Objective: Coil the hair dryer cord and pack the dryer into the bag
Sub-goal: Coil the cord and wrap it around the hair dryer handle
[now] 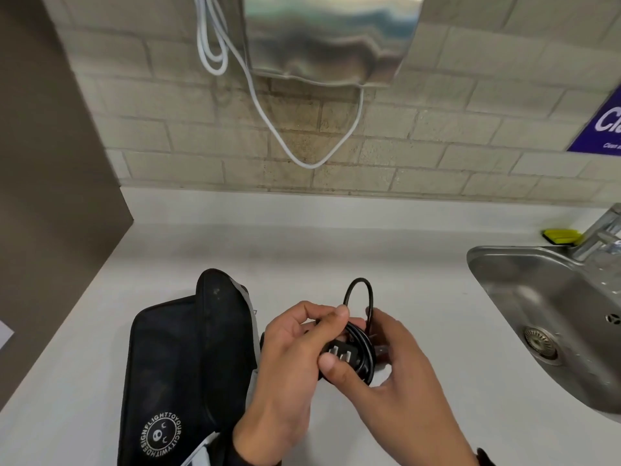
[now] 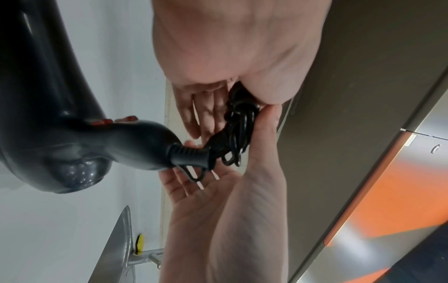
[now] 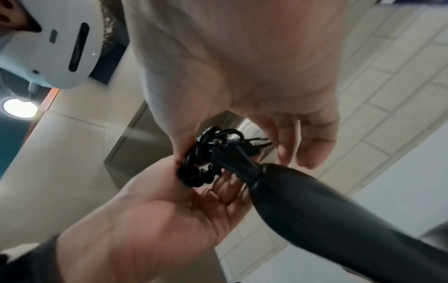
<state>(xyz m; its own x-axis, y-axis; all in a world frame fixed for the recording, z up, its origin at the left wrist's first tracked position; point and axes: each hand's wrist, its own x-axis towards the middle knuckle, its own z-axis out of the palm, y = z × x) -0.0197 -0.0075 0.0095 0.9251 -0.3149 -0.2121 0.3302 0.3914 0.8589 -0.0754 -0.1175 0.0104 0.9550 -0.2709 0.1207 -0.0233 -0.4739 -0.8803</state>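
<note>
The black hair dryer (image 2: 60, 134) with red switches shows only in the wrist views; its handle (image 3: 327, 210) runs up to the cord bundle. In the head view it is hidden under my hands. The black cord (image 1: 361, 344) is wound into a small coil, with one loop (image 1: 359, 290) standing up and the plug (image 1: 339, 354) prongs facing me. My left hand (image 1: 302, 334) pinches the coil from the left. My right hand (image 1: 383, 338) holds it from the right, thumb on the plug. The black bag (image 1: 188, 364) lies on the counter just left of my hands.
The white counter (image 1: 336, 250) runs back to a brick wall. A steel sink (image 1: 537, 297) with a tap and a yellow sponge (image 1: 561, 236) sits to the right. A white cable (image 1: 268, 122) hangs from a metal wall unit. A brown panel (image 1: 50, 196) closes the left side.
</note>
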